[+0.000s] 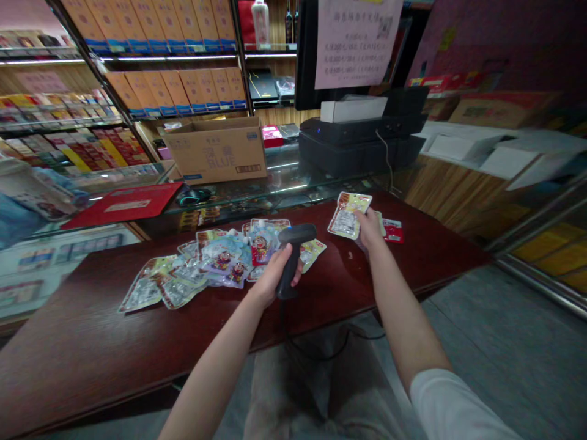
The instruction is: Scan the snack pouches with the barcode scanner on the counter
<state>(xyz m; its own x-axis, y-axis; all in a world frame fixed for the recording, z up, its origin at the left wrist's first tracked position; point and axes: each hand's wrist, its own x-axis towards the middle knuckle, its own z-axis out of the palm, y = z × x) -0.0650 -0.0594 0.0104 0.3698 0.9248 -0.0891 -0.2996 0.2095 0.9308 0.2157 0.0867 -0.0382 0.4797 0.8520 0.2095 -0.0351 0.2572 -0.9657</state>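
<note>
My left hand (pixel 275 272) is closed around the grip of a black barcode scanner (pixel 293 256), its cable hanging down past the table edge. With my right hand (pixel 368 229) I pinch a yellow and clear snack packet (pixel 345 215) above the right part of the dark red table (pixel 257 318). A red packet (pixel 393 231) lies just beyond my right hand, partly hidden by it. Left of the scanner spreads a heap of snack packets (pixel 224 253), some yellow-edged and some blue with cartoon figures. One yellow packet (pixel 313 253) shows partly behind the scanner.
Behind the table runs a glass counter (pixel 284 183) bearing a cardboard box (pixel 217 150), a red folder (pixel 126 203) and a dark mouse (pixel 195 195). A monitor with a paper notice (pixel 353 43) stands at the back. A wooden counter (pixel 440 195) is at right.
</note>
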